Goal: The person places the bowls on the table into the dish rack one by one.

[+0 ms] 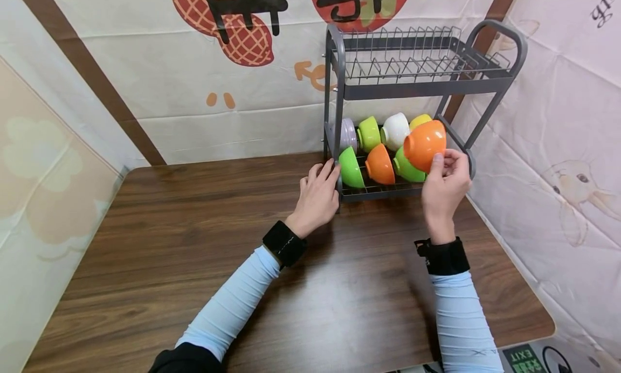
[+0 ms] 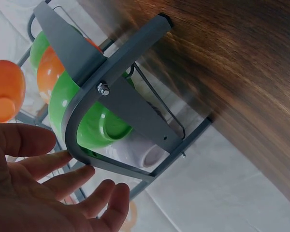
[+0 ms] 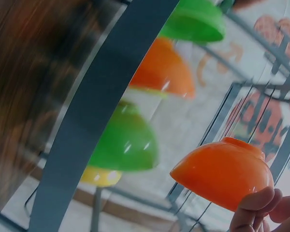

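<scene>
My right hand [image 1: 445, 187] pinches an orange bowl [image 1: 425, 145] by its rim, thumb outside, in front of the right end of a grey two-tier dish rack [image 1: 383, 196]. In the right wrist view that orange bowl [image 3: 224, 174] is held apart from the bowls on the shelf. My left hand [image 1: 317, 198] touches the rack's left front post with its fingertips; the left wrist view shows its fingers [image 2: 67, 181] extended against the frame. On the lower tier, a green bowl [image 1: 351, 168], an orange bowl [image 1: 380, 164] and another green bowl [image 1: 407, 165] lie tilted in front.
Behind them on the lower tier are a pale lilac bowl [image 1: 347, 134], a green bowl [image 1: 369, 133], a white bowl [image 1: 395, 130] and a yellow bowl [image 1: 420, 121]. The upper wire tier [image 1: 402, 66] overhangs them. The rack stands on a brown wooden table [image 1: 194, 254], near printed cloth walls.
</scene>
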Action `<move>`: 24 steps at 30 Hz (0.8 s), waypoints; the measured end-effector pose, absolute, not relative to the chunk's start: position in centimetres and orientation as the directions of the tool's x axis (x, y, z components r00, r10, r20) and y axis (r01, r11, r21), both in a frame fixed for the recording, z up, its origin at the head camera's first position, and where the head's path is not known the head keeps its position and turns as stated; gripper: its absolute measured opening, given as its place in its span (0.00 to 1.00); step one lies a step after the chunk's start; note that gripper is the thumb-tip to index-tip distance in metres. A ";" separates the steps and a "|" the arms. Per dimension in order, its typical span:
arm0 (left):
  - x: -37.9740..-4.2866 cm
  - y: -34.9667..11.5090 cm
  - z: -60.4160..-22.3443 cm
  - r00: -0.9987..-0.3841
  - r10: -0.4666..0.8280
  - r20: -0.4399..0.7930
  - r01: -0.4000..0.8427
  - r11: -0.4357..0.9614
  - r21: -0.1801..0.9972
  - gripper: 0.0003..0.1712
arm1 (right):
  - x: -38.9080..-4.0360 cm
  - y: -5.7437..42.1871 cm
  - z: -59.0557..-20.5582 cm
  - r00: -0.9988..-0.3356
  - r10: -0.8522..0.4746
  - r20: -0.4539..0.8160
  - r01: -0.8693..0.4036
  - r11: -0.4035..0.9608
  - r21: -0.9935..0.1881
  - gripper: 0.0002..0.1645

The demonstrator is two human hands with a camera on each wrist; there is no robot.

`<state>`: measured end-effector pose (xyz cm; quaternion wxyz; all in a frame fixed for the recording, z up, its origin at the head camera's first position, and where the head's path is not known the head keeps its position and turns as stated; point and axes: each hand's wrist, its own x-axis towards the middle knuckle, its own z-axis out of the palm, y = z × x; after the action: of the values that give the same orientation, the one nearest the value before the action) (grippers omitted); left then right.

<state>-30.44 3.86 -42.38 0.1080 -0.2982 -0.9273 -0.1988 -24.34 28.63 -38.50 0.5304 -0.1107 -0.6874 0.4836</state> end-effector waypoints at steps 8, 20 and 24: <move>-30.2 3.6 -42.3 -0.797 0.521 0.305 0.600 0.741 0.302 0.33 | -26.0 33.0 -39.3 -0.396 0.774 0.494 -0.239 0.433 -0.869 0.03; -30.2 3.4 -42.3 -0.802 0.519 0.296 0.594 0.750 0.292 0.34 | -29.1 37.0 -41.5 -0.525 0.787 0.323 0.082 0.425 -0.901 0.15; -30.2 3.3 -42.4 -0.803 0.520 0.292 0.593 0.747 0.300 0.35 | -29.6 37.7 -42.1 -0.570 0.772 0.282 0.138 0.428 -0.893 0.18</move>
<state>-30.16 3.31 -42.35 0.0950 -0.2994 -0.9297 -0.1922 -29.56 37.68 -42.07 0.3561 -0.2970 -0.7662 0.4448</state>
